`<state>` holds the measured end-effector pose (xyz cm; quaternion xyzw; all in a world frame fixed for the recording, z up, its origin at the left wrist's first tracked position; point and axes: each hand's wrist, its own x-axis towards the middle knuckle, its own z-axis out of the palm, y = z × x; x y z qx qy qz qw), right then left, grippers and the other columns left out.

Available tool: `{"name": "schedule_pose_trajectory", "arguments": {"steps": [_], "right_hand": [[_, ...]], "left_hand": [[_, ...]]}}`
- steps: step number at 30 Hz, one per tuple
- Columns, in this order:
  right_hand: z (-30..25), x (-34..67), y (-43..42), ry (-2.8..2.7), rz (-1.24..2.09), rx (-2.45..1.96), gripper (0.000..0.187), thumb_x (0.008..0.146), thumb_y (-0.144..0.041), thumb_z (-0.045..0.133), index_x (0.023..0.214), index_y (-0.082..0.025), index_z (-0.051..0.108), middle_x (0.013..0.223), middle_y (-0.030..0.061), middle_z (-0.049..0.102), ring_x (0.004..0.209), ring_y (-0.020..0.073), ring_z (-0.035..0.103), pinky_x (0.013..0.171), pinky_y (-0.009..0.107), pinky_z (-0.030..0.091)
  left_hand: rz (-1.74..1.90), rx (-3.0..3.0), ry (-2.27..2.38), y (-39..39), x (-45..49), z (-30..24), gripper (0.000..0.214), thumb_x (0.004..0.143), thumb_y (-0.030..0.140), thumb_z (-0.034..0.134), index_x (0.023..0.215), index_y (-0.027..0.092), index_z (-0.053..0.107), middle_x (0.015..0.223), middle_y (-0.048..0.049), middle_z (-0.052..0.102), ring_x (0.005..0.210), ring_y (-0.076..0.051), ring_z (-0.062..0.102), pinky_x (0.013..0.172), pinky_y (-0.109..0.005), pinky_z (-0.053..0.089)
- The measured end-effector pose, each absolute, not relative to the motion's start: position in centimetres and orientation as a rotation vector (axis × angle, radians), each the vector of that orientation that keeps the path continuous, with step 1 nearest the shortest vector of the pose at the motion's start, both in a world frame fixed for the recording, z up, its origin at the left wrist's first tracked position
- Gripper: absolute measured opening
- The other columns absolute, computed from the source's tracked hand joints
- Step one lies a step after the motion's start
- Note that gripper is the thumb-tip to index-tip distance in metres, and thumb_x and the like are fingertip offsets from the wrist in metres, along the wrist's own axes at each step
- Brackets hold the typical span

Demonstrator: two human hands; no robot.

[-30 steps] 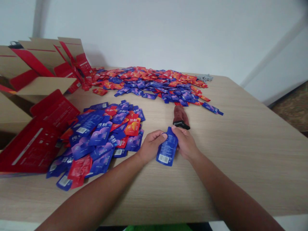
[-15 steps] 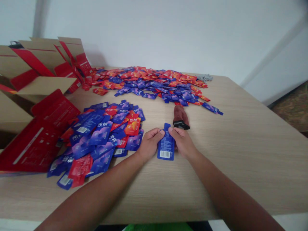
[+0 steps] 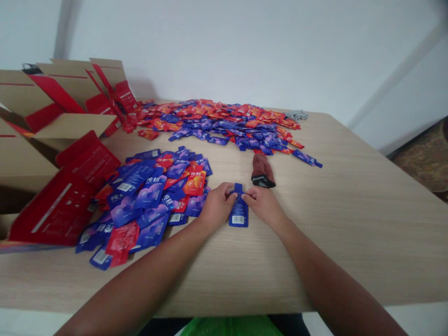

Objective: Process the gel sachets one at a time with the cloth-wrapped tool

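A blue sachet [image 3: 239, 210] with a narrow neck at its far end is between my hands, its printed side and white barcode facing up. My left hand [image 3: 220, 203] pinches its upper left edge between thumb and fingers. On the opposite edge, my right hand [image 3: 264, 204] does the same. The sachet lies at or very close to the tabletop; I cannot tell whether it touches. Just beyond my right hand sits a dark red cloth item [image 3: 262, 169] with a black end. A pile of blue and red sachets [image 3: 150, 191] spreads to the left of my left hand.
Open cardboard boxes [image 3: 73, 126] with red flaps crowd the left side of the table [image 3: 350, 224]. Along the back by the wall stretches a long heap of red and blue sachets [image 3: 224, 114]. A grey cloth [image 3: 297, 115] lies at that heap's right end.
Both hands have brought the blue sachet slightly lower toward the tabletop, and it appears flatter. The camera view has shifted a little. Both hands keep their pinch.
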<state>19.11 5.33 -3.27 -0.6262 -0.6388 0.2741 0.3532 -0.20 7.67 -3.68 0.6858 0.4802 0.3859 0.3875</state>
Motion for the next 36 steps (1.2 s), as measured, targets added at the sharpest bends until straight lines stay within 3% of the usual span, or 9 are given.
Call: {"name": "schedule_pose_trajectory", "arguments": {"steps": [6,11,14,17,19,22,26,33,36], "right_hand": [[-2.9,19.2,4.7,-1.616,0.471,-1.657,0.03,0.096,-0.044,0.066,0.077,-0.022,0.071,0.06,-0.0011,0.065,0.053,0.0168,0.056,0.053,0.031,0.036],[-1.9,21.1,5.1,-1.333,0.12,-1.564,0.029,0.099,-0.045,0.061,0.104,-0.02,0.075,0.082,0.0048,0.076,0.069,0.0217,0.068,0.069,0.035,0.053],[-1.3,22.1,6.9,-1.384,-0.078,-1.557,0.039,0.096,-0.045,0.062,0.121,-0.017,0.07,0.11,0.0142,0.076,0.092,0.0275,0.071,0.086,0.042,0.058],[-1.0,22.5,9.3,-1.58,-0.175,-1.66,0.06,0.094,-0.049,0.065,0.142,-0.014,0.06,0.143,0.0227,0.065,0.134,0.0368,0.059,0.114,0.053,0.048],[-0.8,22.6,11.0,-1.656,-0.142,-1.821,0.075,0.093,-0.056,0.068,0.152,-0.012,0.052,0.155,0.025,0.055,0.143,0.0402,0.052,0.118,0.055,0.044],[-0.6,22.7,13.1,-1.728,0.046,-2.077,0.078,0.091,-0.062,0.07,0.149,-0.013,0.054,0.149,0.0249,0.059,0.131,0.0413,0.061,0.11,0.053,0.05],[-0.7,22.8,15.0,-1.761,0.116,-2.27,0.053,0.092,-0.04,0.072,0.138,-0.015,0.063,0.141,0.0245,0.063,0.124,0.0413,0.065,0.104,0.052,0.053],[-1.6,22.9,16.1,-1.704,0.096,-2.156,0.049,0.085,-0.017,0.07,0.134,-0.013,0.067,0.14,0.0294,0.063,0.125,0.0433,0.063,0.105,0.058,0.052],[-1.7,23.8,15.4,-1.694,0.129,-2.023,0.044,0.087,-0.017,0.065,0.131,-0.013,0.068,0.131,0.0231,0.07,0.119,0.0362,0.068,0.106,0.052,0.053]], "left_hand": [[0.949,2.078,1.331,7.5,-0.1,-3.1,0.027,0.094,0.018,0.071,0.121,0.017,0.071,0.114,-0.0101,0.075,0.108,-0.026,0.071,0.099,-0.041,0.057],[0.955,2.258,1.228,6.7,-0.6,-2.7,0.028,0.092,0.012,0.063,0.119,0.016,0.069,0.12,-0.0117,0.069,0.116,-0.026,0.067,0.107,-0.042,0.055],[0.902,2.37,1.101,6.1,-0.6,-2.3,0.025,0.086,0.013,0.066,0.111,0.018,0.07,0.116,-0.0101,0.07,0.116,-0.027,0.065,0.109,-0.043,0.054],[0.783,2.491,1.031,5.3,-0.5,-1.8,0.027,0.084,0.022,0.071,0.111,0.019,0.072,0.12,-0.0109,0.07,0.119,-0.03,0.063,0.11,-0.045,0.051],[0.685,2.566,1.04,4.6,-0.4,-1.4,0.03,0.085,0.03,0.073,0.113,0.019,0.072,0.124,-0.0121,0.069,0.12,-0.032,0.061,0.107,-0.047,0.051],[0.552,2.644,1.096,3.8,-0.4,-0.9,0.031,0.088,0.035,0.072,0.115,0.02,0.072,0.126,-0.0125,0.069,0.121,-0.034,0.059,0.102,-0.049,0.051],[0.466,2.706,1.132,3.3,-0.3,-0.7,0.027,0.096,0.038,0.064,0.115,0.02,0.073,0.128,-0.0123,0.068,0.121,-0.034,0.057,0.099,-0.049,0.049],[0.525,2.733,1.128,4.8,0.5,-2.1,0.035,0.104,0.043,0.062,0.131,0.022,0.07,0.14,-0.0131,0.066,0.13,-0.034,0.056,0.105,-0.051,0.047],[0.574,2.695,1.133,5.4,0.7,-2.2,0.04,0.104,0.047,0.064,0.133,0.02,0.068,0.144,-0.0145,0.065,0.131,-0.034,0.057,0.109,-0.051,0.047]]}}
